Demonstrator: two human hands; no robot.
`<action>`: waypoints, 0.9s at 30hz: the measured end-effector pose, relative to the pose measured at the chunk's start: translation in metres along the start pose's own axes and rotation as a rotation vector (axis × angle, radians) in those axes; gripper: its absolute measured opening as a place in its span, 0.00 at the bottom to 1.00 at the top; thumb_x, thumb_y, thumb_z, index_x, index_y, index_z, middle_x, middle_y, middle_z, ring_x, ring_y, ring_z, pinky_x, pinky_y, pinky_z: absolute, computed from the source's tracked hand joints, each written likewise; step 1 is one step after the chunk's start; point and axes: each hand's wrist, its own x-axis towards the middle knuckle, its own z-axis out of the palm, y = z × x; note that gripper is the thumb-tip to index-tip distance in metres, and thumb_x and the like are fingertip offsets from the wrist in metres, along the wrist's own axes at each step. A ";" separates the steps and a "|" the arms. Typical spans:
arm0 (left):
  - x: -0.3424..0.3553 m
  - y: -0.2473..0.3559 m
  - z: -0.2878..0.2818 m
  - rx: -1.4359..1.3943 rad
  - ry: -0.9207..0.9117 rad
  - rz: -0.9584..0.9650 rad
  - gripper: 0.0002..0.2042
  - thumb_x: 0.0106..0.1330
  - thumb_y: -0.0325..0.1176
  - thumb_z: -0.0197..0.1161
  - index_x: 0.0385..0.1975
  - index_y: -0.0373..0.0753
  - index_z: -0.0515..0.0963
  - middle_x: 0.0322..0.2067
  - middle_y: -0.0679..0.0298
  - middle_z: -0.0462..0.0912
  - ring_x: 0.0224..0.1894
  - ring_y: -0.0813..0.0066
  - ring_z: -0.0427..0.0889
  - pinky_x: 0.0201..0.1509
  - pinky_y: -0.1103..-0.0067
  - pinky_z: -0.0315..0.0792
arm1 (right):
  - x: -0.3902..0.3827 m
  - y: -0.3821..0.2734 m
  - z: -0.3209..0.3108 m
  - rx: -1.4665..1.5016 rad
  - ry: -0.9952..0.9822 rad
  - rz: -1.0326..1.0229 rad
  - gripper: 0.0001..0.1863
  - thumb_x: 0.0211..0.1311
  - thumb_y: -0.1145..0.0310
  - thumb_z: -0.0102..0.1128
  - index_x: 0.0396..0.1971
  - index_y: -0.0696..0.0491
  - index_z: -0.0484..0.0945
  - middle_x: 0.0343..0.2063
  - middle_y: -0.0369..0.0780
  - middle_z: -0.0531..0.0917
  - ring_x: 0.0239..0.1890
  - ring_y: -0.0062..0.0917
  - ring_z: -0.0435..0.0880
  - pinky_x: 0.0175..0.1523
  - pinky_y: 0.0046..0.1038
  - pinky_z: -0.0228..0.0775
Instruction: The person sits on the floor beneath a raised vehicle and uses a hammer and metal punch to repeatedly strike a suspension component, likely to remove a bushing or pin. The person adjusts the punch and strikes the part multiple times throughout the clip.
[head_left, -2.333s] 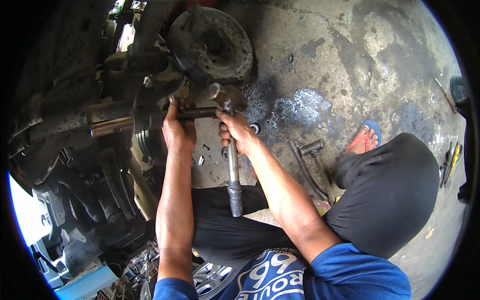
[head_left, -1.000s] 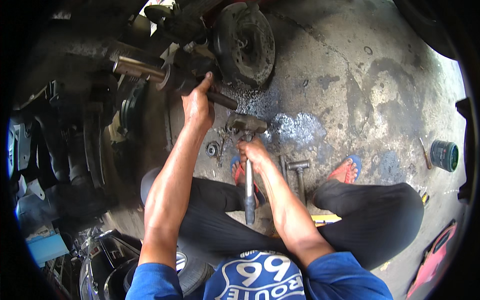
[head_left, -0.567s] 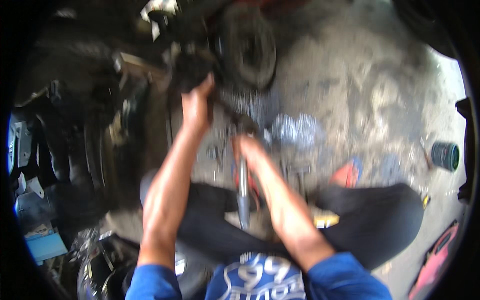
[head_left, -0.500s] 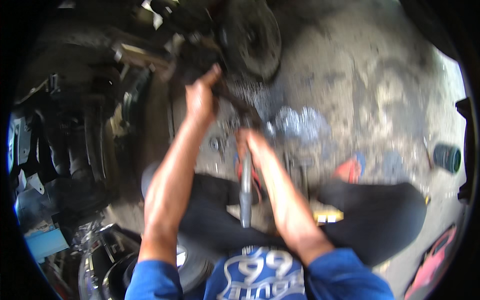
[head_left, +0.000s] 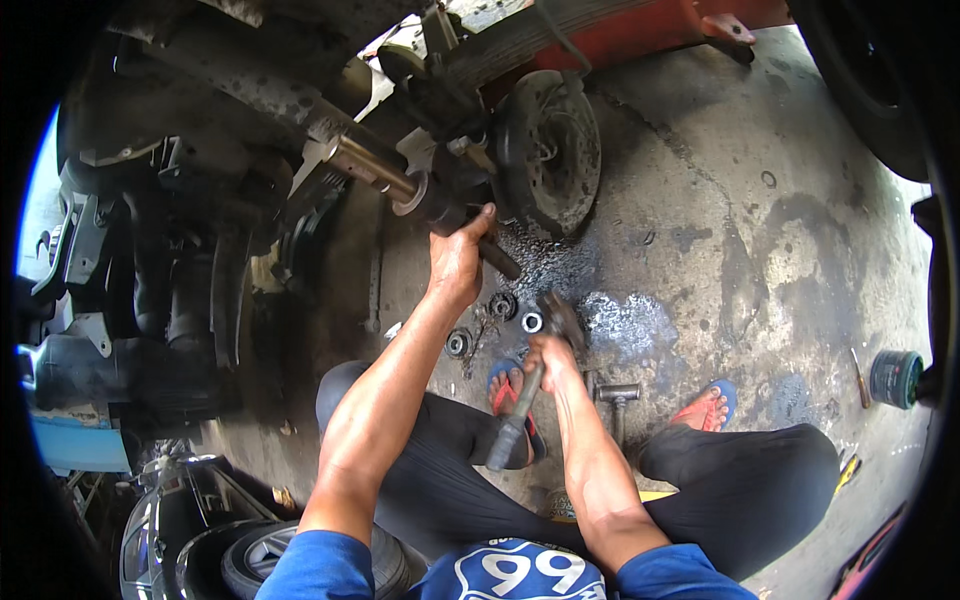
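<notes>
My left hand (head_left: 458,258) is closed round a dark steel bar (head_left: 503,263), whose free end sticks out to the lower right. Beyond that hand, a dark collar-like part (head_left: 437,203) sits at the end of a bare metal axle shaft (head_left: 372,172); whether the bar is joined to it cannot be told. Lower and to the right, my right hand (head_left: 552,358), slightly blurred, grips a hammer (head_left: 515,425) close to its head. The hammer's dark head is apart from the bar, and its grey handle points back toward my lap.
Ring-shaped parts (head_left: 458,343) lie on the stained concrete between the axle and my sandalled feet. A T-shaped metal tool (head_left: 618,393) rests between my feet. A wheel drum (head_left: 550,155) stands beyond the bar. At right are a dark green tin (head_left: 895,380) and a screwdriver-like tool (head_left: 860,378).
The hammer head has moved from near the bar's end down and to the right, away from it. My left hand still holds on near the axle. The view has shifted and become sharper.
</notes>
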 end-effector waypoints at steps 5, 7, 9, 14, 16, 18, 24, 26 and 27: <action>0.001 0.001 0.000 -0.052 0.019 -0.148 0.09 0.64 0.27 0.68 0.38 0.38 0.74 0.27 0.66 0.77 0.28 0.73 0.75 0.34 0.76 0.67 | -0.009 -0.025 0.038 -0.277 0.031 0.162 0.07 0.61 0.71 0.57 0.24 0.53 0.72 0.14 0.31 0.66 0.12 0.18 0.64 0.16 0.28 0.62; 0.002 0.001 -0.001 0.116 0.091 -0.090 0.10 0.63 0.27 0.69 0.39 0.38 0.74 0.27 0.66 0.76 0.29 0.73 0.74 0.35 0.76 0.67 | -0.011 -0.025 0.025 -0.260 0.046 0.090 0.07 0.62 0.73 0.55 0.24 0.53 0.71 0.14 0.31 0.66 0.12 0.18 0.63 0.16 0.27 0.61; 0.002 0.001 -0.001 0.083 0.104 -0.040 0.11 0.62 0.25 0.70 0.39 0.38 0.74 0.30 0.67 0.76 0.30 0.74 0.73 0.36 0.76 0.67 | -0.008 -0.020 0.001 -0.097 0.150 0.137 0.06 0.63 0.72 0.54 0.26 0.54 0.72 0.14 0.31 0.65 0.14 0.18 0.64 0.17 0.27 0.60; 0.000 0.005 0.004 0.022 0.099 -0.092 0.11 0.62 0.24 0.69 0.39 0.39 0.74 0.31 0.67 0.77 0.30 0.74 0.74 0.36 0.75 0.68 | -0.006 -0.007 -0.057 0.000 0.551 0.118 0.07 0.62 0.73 0.49 0.25 0.56 0.72 0.14 0.35 0.65 0.13 0.22 0.64 0.17 0.29 0.60; -0.001 0.008 0.007 0.036 0.103 -0.106 0.09 0.63 0.25 0.69 0.39 0.38 0.75 0.30 0.67 0.77 0.30 0.74 0.74 0.36 0.75 0.68 | -0.011 -0.003 -0.050 -0.097 0.751 0.119 0.08 0.60 0.74 0.50 0.21 0.55 0.71 0.14 0.37 0.67 0.12 0.25 0.65 0.16 0.31 0.60; -0.001 0.010 0.008 0.084 0.111 -0.140 0.08 0.64 0.27 0.68 0.37 0.38 0.75 0.30 0.66 0.78 0.30 0.75 0.74 0.36 0.75 0.69 | -0.018 -0.001 -0.025 0.001 0.515 0.044 0.05 0.62 0.72 0.51 0.27 0.55 0.72 0.14 0.36 0.68 0.13 0.24 0.66 0.17 0.33 0.62; 0.002 0.007 -0.004 0.085 0.017 -0.022 0.08 0.61 0.28 0.70 0.32 0.36 0.77 0.28 0.68 0.78 0.30 0.77 0.74 0.37 0.75 0.67 | -0.026 -0.012 0.045 -0.210 -0.113 0.017 0.06 0.65 0.69 0.55 0.30 0.52 0.70 0.14 0.28 0.64 0.13 0.16 0.62 0.17 0.23 0.58; 0.001 0.003 -0.008 0.090 0.026 -0.120 0.09 0.61 0.26 0.70 0.35 0.36 0.75 0.27 0.66 0.77 0.31 0.74 0.75 0.36 0.76 0.67 | -0.020 -0.019 0.026 -0.355 0.135 0.127 0.05 0.64 0.70 0.55 0.33 0.54 0.70 0.14 0.28 0.63 0.13 0.15 0.62 0.18 0.23 0.58; 0.002 0.001 -0.007 0.066 0.034 -0.094 0.09 0.62 0.26 0.70 0.35 0.36 0.75 0.27 0.66 0.77 0.31 0.74 0.75 0.37 0.76 0.67 | -0.014 -0.023 0.012 -0.331 0.125 0.097 0.05 0.64 0.71 0.54 0.35 0.55 0.70 0.14 0.29 0.63 0.13 0.15 0.61 0.18 0.23 0.58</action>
